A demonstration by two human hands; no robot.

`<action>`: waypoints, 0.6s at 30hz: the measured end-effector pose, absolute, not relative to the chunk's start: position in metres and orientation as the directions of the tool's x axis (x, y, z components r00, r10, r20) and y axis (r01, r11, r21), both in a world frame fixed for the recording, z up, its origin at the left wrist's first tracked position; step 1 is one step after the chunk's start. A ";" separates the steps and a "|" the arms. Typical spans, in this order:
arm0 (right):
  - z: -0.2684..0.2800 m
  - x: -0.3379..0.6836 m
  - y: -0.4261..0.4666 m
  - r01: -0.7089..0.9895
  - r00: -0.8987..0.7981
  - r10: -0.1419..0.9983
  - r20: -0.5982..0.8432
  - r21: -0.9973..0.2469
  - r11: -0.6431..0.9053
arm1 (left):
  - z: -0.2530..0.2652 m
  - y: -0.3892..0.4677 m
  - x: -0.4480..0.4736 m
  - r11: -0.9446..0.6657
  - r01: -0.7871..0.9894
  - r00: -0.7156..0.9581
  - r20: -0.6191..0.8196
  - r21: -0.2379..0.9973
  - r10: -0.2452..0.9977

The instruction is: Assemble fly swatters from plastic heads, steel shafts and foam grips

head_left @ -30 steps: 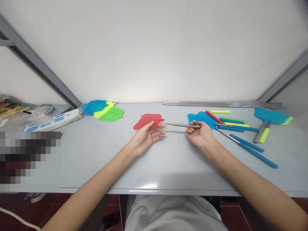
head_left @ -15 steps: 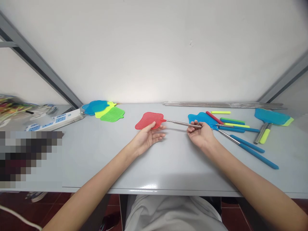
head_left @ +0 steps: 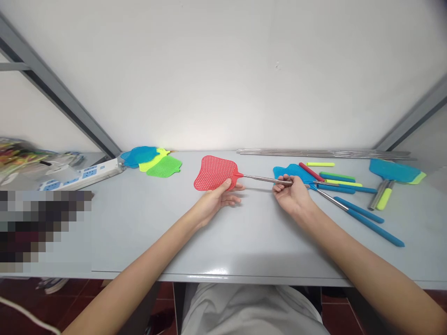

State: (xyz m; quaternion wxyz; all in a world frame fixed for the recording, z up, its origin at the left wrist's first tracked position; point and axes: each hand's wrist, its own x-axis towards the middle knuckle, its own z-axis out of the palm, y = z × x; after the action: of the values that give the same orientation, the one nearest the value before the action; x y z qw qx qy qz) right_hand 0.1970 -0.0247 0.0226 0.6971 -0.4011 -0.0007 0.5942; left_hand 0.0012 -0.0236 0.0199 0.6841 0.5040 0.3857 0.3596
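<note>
A red perforated fly swatter head [head_left: 214, 173] is joined to a thin telescopic metal rod [head_left: 261, 178]. My left hand [head_left: 218, 200] pinches the head's lower right edge, thumb on top and the other fingers partly beneath it. The fingers of my right hand [head_left: 292, 193] are wrapped round the rod's thicker end, holding it just above the table. Behind my right hand lies a blue fly swatter head [head_left: 289, 171]. Beside it, a metal rod with a long blue grip [head_left: 377, 227] points toward the front right.
Blue, yellow and green swatter heads [head_left: 163, 166] are piled at the back left. Loose coloured grips [head_left: 337, 177] lie right of my right hand. Long metal rods [head_left: 324, 152] run along the wall. More blue heads [head_left: 394, 171] lie far right; a power strip [head_left: 87, 173] lies left.
The red swatter head has turned about its rod, and more of its face now shows. My left hand has shifted slightly right; my right hand has barely moved and keeps its hold.
</note>
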 end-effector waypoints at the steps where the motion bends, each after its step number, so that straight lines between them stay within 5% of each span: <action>1: 0.022 0.197 -0.025 -0.831 0.293 0.828 -0.478 -0.556 -0.027 | 0.021 -0.024 0.001 0.213 -0.084 0.444 -0.154 0.973 0.883; 18: 0.016 0.197 -0.024 -0.853 0.286 0.814 -0.506 -0.521 -0.024 | 0.021 -0.026 -0.001 0.081 0.038 0.476 -0.090 0.996 0.875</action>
State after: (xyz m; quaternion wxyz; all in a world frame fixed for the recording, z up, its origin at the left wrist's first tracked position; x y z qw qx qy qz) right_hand 0.1969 -0.0238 0.0161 0.6982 -0.3943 0.0250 0.5970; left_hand -0.0006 -0.0256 0.0212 0.6251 0.5894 0.3872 0.3346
